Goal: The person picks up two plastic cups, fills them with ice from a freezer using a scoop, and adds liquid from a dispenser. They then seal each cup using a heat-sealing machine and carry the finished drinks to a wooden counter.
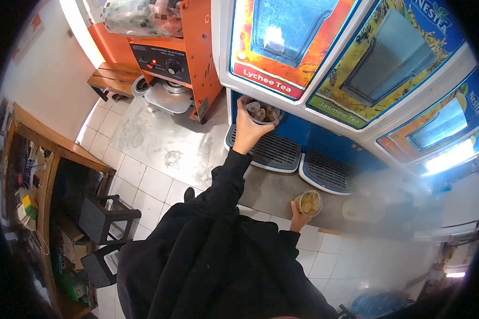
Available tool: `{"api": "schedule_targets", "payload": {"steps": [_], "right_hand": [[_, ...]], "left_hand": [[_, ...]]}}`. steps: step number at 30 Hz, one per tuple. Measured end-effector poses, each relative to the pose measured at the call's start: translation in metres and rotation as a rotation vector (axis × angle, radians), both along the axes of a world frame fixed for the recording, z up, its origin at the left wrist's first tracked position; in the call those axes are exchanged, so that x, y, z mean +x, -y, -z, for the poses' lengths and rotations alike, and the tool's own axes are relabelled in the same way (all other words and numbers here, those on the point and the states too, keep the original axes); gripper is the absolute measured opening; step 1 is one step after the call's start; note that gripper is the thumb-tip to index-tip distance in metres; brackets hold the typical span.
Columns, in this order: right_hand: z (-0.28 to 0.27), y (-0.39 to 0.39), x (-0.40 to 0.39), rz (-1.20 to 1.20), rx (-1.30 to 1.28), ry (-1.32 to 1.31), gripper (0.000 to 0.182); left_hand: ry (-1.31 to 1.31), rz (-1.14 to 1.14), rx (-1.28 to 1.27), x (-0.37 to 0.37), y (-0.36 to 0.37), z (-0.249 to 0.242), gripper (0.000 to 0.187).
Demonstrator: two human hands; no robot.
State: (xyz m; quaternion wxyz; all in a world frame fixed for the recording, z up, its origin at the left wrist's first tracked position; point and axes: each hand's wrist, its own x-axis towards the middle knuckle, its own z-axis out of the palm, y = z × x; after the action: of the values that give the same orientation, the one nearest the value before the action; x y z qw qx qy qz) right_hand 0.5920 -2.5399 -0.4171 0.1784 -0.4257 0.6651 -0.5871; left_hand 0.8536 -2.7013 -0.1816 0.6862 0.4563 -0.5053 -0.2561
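My left hand (248, 127) is wrapped round a clear plastic cup (263, 112) with ice in it. That cup is beneath the dispenser panel marked Lychee Tea (266, 78), above a black drip tray (275, 150). Lower and to the right, my right hand (299, 217) has its fingers round a second clear cup (310, 203), filled with ice and pale amber liquid. This one is over the metal counter, near its front edge. Whether liquid is flowing into the left cup cannot be made out.
An orange cup sealing machine (202, 69) stands on the metal counter (170, 143) at left. Beside the first tray is another drip tray (327, 173), below the Jasmine Tea panel (335, 110). Black stools (104, 223) and a wooden shelf (42, 138) are at far left. Haze blurs the right side.
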Motion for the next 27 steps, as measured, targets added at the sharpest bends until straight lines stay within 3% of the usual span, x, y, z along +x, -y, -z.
{"api": "schedule_targets", "payload": {"steps": [14,19,22,27], "right_hand": [[-0.007,-0.002,0.002,-0.015,0.052,0.024,0.077],[-0.007,-0.001,0.003,0.032,0.009,-0.138,0.075],[-0.021,-0.002,0.008,0.004,0.016,-0.061,0.075],[0.0,0.0,-0.002,-0.005,0.065,-0.079,0.075]], "left_hand": [[0.02,0.004,0.013,0.0,0.0,0.001,0.081],[0.047,-0.019,0.038,0.002,-0.002,0.004,0.082],[0.067,-0.012,0.087,0.003,-0.009,0.001,0.083],[0.137,-0.002,0.005,0.01,-0.016,0.011,0.079]]}}
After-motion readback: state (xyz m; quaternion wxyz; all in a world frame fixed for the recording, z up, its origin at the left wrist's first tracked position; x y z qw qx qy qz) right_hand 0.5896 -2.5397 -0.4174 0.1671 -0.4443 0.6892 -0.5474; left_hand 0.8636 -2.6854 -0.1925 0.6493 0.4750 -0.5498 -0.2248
